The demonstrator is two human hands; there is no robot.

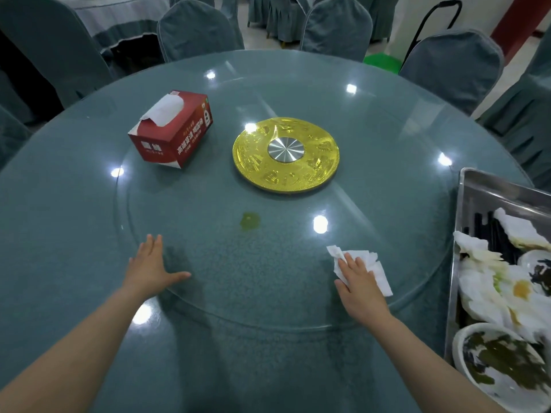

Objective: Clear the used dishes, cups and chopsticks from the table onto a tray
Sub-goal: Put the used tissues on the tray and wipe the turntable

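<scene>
**A:** Green spill [250, 221] on the glass turntable [208, 299], sitting at about 10 o'clock from the right hand [357, 281]. Near, not touching. Right hand flat on a white tissue [374, 269], fingers straight, pressing it down rather than gripping. Closer to the spill than the left? Roughly even, hard to call.

**B:** Left hand [152, 263] open too, fingers spread, resting on the turntable edge; spill at 1 o'clock from it. Looks like wiping next, so probably a slide of the tissue up and left.

**A:** Dishes already off the table. Steel tray [465, 204] at 3 o'clock, holding dirty bowls [504, 362], crumpled tissues and black chopsticks [495, 234], those lying long axis 12 to 6. Only a red tissue box [171, 129] and gold hub [285, 155] left out.
</scene>
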